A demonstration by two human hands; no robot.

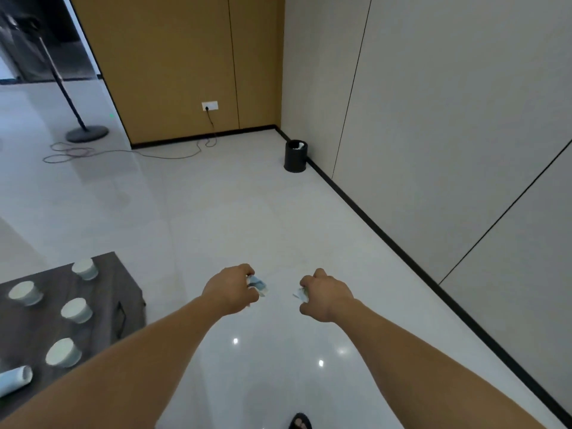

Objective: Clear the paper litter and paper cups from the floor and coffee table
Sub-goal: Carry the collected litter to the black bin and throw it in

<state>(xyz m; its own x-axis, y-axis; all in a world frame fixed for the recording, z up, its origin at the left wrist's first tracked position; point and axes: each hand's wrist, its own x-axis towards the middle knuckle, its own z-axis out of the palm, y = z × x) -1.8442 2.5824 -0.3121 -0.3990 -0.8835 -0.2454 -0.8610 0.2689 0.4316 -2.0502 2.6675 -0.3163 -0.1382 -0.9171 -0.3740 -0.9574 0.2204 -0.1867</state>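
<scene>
Head view shows a dark coffee table (93, 292) at the far left. Four paper cups stand on it with their mouths down. One cup (83, 269) is near the far corner of the tabletop, one (25, 293) is by the left edge, one (76, 310) sits in the middle, and one (63, 352) is nearer to the person. A fifth cup (14, 380) lies on its side at the near left edge. All the cups are pale and a bit blue-white.

Next, both bare arms reach out straight over the shiny floor (216, 212). The left hand (230, 289) is curled into a fist around a crumpled bit of paper (257, 284), and white and blue paper pokes out past the fingers. The right hand (325, 295) is also closed tight, on a smaller paper scrap (300, 294) that sticks out on its left side. The two hands are near each other but not touching.

Ahead of the hands the floor is wide and bare. A black bin (295, 156) stands far off, just beside the dark baseboard of the right wall, with something white inside. A thin cable (130, 151) loops on the floor far to the left, next to a stand with a round base (87, 133). A foot in a sandal (300, 422) shows at the bottom edge.
</scene>
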